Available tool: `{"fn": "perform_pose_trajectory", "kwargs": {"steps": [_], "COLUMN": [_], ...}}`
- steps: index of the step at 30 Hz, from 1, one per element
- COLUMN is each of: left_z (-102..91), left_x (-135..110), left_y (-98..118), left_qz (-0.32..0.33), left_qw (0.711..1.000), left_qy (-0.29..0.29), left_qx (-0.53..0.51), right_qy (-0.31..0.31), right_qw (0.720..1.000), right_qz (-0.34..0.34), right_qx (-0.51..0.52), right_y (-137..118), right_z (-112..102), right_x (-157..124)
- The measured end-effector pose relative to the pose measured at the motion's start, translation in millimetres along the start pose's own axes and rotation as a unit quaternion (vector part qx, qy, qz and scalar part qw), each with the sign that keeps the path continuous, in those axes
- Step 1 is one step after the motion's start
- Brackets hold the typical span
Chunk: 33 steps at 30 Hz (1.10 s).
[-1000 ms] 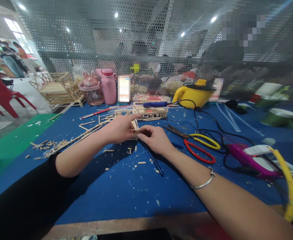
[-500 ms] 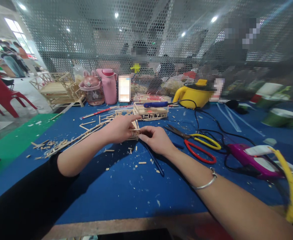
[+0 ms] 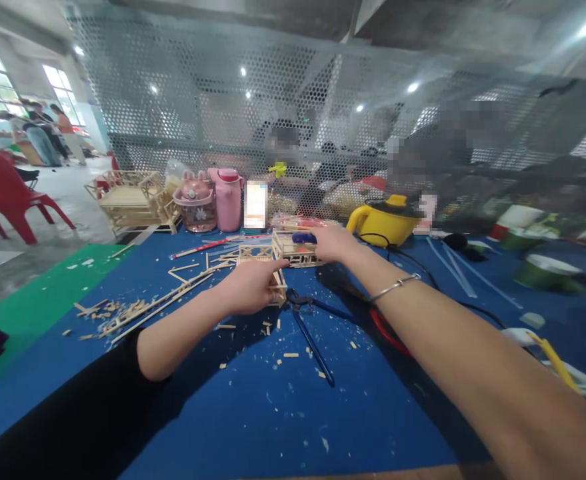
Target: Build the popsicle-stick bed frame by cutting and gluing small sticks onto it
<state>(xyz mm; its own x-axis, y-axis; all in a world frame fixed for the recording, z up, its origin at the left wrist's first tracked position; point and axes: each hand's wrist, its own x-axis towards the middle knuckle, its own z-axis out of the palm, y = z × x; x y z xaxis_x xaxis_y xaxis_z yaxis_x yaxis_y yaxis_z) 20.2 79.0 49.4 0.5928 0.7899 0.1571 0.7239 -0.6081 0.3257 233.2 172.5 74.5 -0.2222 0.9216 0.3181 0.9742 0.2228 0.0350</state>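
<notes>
My left hand [image 3: 254,285] is closed on the near end of a small wooden-stick model [image 3: 279,292], its index finger stretched along the top. Farther back, my right hand [image 3: 335,241] has its fingers closed round the right end of a blue-handled corded tool [image 3: 303,238]. That tool rests on a low stick-built section [image 3: 300,253] with a railing-like side. In front of the model lie blue-handled pliers [image 3: 313,343], jaws towards my left hand. Under my right forearm, the scissors show only part of a red handle [image 3: 390,331].
Stick offcuts [image 3: 117,311] and long thin sticks [image 3: 173,293] lie on the blue tabletop [image 3: 213,413]. At the back stand a larger stick model [image 3: 133,200], a pink bottle [image 3: 229,200], a lit phone [image 3: 255,203] and a yellow pot [image 3: 390,222]. Behind them rises a perforated screen [image 3: 173,120].
My right hand has left the model's near end and moved back to the blue-handled tool. My left hand stays on the model. The view has tilted up, and the pliers show more fully.
</notes>
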Motion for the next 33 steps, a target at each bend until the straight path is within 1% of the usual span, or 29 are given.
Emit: {"fn": "perform_pose_trajectory", "kwargs": {"steps": [2,5,7,10,12,14,17,19,21,24,27,30,33], "left_z": [-0.5,-0.8,-0.6,-0.3,-0.4,-1.1,-2.9,-3.8,-3.8,-2.4,-1.2,-0.9,-0.7], "left_x": [-1,-1,-1,-1,-2,-2,-3,-4,-4,-3,-3,-3,-3], "left_y": [0,1,0,0,0,0,2,2,2,1,0,1,1], "left_qz": [0.006,0.014,0.014,0.021,0.029,0.034,0.033,0.028,0.021,0.016,0.015,0.015,0.018], "left_qw": [1.000,1.000,1.000,1.000,1.000,0.999,0.999,0.999,0.999,0.999,0.998,0.997,0.997], "left_qy": [-0.001,0.006,0.010,0.011,0.011,0.010,0.012,0.014,0.013,0.009,0.011,0.014,0.013], "left_qx": [0.000,0.003,0.002,-0.005,-0.003,0.002,0.014,0.026,0.039,0.050,0.058,0.074,0.079], "right_qy": [-0.031,-0.043,-0.035,0.002,0.033,0.053,0.066,0.070,0.044,0.033,0.020,0.032,0.047], "right_qw": [0.999,0.997,0.994,0.986,0.978,0.971,0.965,0.958,0.953,0.960,0.967,0.969,0.971], "right_qz": [0.006,0.022,0.039,0.063,0.072,0.072,0.056,0.030,0.023,-0.024,-0.068,-0.091,-0.102], "right_qx": [0.019,0.060,0.094,0.153,0.192,0.221,0.247,0.275,0.298,0.278,0.246,0.228,0.211], "right_y": [7,17,22,25,26,26,24,21,16,4,-10,-21,-28], "right_z": [5,7,6,1,-5,-14,-29,-36,-38,-30,-19,-10,-6], "right_x": [13,20,17,5,-10,-31,-74,-109,-142,-178,-194,-193,-190]}}
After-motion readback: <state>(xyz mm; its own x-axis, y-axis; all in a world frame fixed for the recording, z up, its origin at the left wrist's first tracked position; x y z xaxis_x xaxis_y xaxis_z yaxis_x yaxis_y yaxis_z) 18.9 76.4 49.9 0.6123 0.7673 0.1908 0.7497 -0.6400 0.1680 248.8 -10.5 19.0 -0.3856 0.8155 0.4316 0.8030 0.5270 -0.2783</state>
